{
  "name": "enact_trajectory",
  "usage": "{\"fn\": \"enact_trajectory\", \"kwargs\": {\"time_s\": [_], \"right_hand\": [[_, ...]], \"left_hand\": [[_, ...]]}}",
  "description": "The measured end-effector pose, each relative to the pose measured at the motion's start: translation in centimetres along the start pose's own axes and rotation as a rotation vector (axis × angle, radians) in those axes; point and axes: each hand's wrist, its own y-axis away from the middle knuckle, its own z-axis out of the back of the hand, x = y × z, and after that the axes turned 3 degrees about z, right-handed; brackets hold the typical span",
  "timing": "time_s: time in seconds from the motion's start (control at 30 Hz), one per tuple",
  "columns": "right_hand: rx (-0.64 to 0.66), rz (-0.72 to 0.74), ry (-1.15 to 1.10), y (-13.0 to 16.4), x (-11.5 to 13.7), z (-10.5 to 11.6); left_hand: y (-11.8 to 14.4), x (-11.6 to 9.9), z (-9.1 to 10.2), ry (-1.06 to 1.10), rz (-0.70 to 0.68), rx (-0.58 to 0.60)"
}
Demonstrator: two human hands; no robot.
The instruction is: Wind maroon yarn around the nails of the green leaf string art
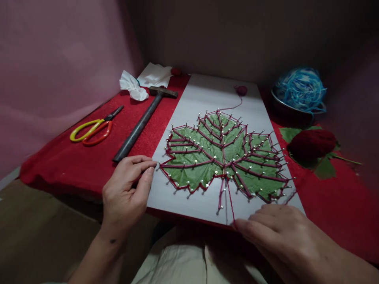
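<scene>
Pinching the dark red yarn (230, 201) between thumb and fingertips at the lower edge of the white board (204, 98), the right hand (275, 228) draws the strand down from the stem of the nail-and-string leaf (223, 157) at the centre of the frame. The left hand (126, 189) rests at the board's left edge, fingers curled loosely together, holding nothing I can make out. A hard tug could, I'd judge, slip the strand off a nail head or tear the green leaf beneath (it looks thin). Slack could let the loops sag. At the upper right a metal bowl (284, 108) holds a blue yarn ball (299, 87), with a red yarn ball (311, 142) lying on a leaf below it. Hammer (142, 122) and scissors (93, 128) lie at the left.
</scene>
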Motion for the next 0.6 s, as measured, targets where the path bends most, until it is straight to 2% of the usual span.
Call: {"fn": "enact_trajectory", "kwargs": {"time_s": [0.07, 0.27, 0.37, 0.47, 0.53, 0.6], "right_hand": [[0.013, 0.016, 0.122, 1.0, -0.2, -0.3], [-0.117, 0.038, 0.467, 3.5, -1.6, -0.8], [-0.178, 0.033, 0.521, 4.4, -2.1, -0.9], [-0.332, 0.012, 0.587, 5.1, -2.4, -1.2], [-0.416, 0.010, 0.612, 5.0, -2.1, -1.6], [-0.447, 0.028, 0.606, 4.3, -1.6, -2.3]], "left_hand": [[0.0, -0.1, 0.0, -0.003, 0.005, 0.000], [0.1, -0.1, 0.0, -0.009, 0.007, -0.004], [0.1, -0.2, 0.0, -0.003, 0.002, -0.010], [0.1, -0.2, 0.0, 0.001, -0.010, -0.014], [0.0, -0.2, 0.0, 0.000, -0.015, -0.013], [0.0, -0.2, 0.0, -0.002, -0.013, -0.010]]}}
